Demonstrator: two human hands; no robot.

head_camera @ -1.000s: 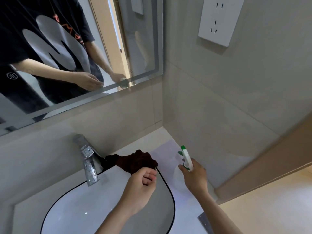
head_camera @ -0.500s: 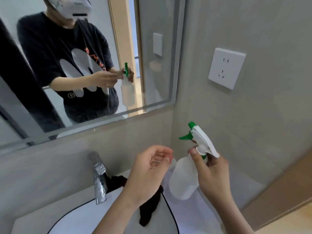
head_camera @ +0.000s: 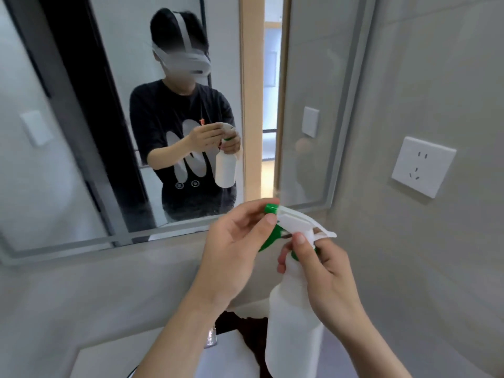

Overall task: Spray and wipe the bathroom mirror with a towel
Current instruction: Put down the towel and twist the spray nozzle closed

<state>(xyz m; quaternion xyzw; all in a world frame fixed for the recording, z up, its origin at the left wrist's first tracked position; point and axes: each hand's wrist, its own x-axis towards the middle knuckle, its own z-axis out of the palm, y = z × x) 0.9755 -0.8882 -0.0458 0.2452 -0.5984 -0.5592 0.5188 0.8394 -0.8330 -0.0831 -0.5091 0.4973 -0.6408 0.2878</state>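
Observation:
A white spray bottle with a white and green trigger head hangs in front of me, below the mirror's lower right corner. My right hand grips its neck just under the trigger. My left hand pinches the green nozzle tip at the front of the head between thumb and fingers. The bathroom mirror fills the upper left and reflects the person holding the bottle. A dark brown towel lies on the basin's rim beneath my hands, partly hidden by my left forearm and the bottle.
A white wall socket sits on the beige side wall at the right. The white basin and part of the chrome tap show at the bottom, behind my left forearm.
My right hand lifted the bottle from the counter up in front of the mirror. My left hand left the towel on the basin and now pinches the green nozzle. The view tilted upward.

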